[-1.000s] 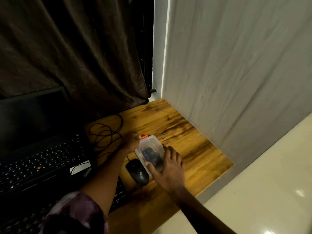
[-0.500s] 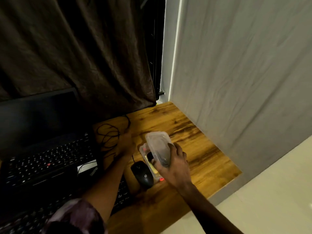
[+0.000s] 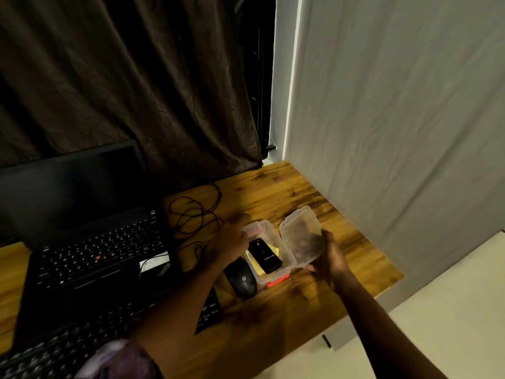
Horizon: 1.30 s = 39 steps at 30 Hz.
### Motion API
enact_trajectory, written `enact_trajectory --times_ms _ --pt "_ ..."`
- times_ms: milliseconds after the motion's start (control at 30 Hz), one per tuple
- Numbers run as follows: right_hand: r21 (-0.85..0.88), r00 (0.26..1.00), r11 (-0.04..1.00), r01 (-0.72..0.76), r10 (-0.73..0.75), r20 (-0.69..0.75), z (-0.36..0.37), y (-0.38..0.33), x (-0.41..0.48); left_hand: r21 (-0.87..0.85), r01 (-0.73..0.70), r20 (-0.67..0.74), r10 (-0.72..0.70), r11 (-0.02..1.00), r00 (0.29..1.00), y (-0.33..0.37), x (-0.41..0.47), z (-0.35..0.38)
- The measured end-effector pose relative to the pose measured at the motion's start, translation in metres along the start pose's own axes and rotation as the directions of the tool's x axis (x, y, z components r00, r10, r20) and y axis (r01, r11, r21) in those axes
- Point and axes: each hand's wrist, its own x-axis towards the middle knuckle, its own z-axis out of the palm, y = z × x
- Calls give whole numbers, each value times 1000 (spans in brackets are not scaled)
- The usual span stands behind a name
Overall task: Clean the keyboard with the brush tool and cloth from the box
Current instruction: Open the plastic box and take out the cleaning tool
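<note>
Box sits open on the bench, steadied by the left hand, whose grip rests against its far-left rim. Right hand grips the lid, raised off to the right. Black brush tool lies just beside the left grip, long axis running toward the person; that hand is nearer.

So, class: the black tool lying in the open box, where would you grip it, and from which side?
Probably pinch the long sides of the black tool from above: it lies flat in the box, walls block the sides, and the lid is swung open in the right hand.

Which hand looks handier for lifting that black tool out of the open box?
Probably the left hand: it rests at the box rim beside the black tool and holds nothing. The right hand is busy holding the lid open.
</note>
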Motion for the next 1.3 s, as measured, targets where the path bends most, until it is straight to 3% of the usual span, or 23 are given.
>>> enact_trajectory --times_ms 100,167,267,333,467,567,633,700,867,1033,1167,1233,1300 --pt "-309 963 941 142 -203 -178 -11 5 9 174 -268 4 271 948 962 0 -7 4" --pt "-545 907 820 174 -350 -236 -17 7 14 290 -338 52 338 896 940 10 -12 4" --pt "-793 887 589 157 -437 -148 -24 11 18 499 -271 142 230 823 963 23 -15 11" --pt "-857 895 503 113 -426 -132 -27 14 19 594 -205 170 127 778 977 23 -15 16" --pt "-939 867 343 38 -478 -140 -29 18 17 551 -84 201 -34 830 979 35 -15 15" --pt "-988 866 156 -15 -492 -91 -30 18 12 530 -62 223 -68 846 973 42 -13 13" --pt "-996 870 85 -13 -491 -54 -32 16 7 492 -62 225 -58 869 973 44 -13 15" --pt "-998 850 60 29 -526 -7 -34 14 1 482 -68 205 -37 874 978 47 -15 16" --pt "-986 706 67 156 -705 64 -24 10 -11 373 3 156 -66 928 986 49 -20 16" --pt "-941 577 49 335 -800 164 0 9 -19 -25 81 78 -78 996 994 42 -23 14" --pt "-865 509 35 500 -820 261 28 9 -27 -377 120 -37 -145 918 989 43 -27 3" --pt "-747 491 110 655 -814 310 48 13 -33 -551 152 -61 -221 821 973 42 -33 -9" --pt "-603 590 322 729 -743 316 70 18 -39 -691 176 -50 -290 701 956 37 -42 -21"
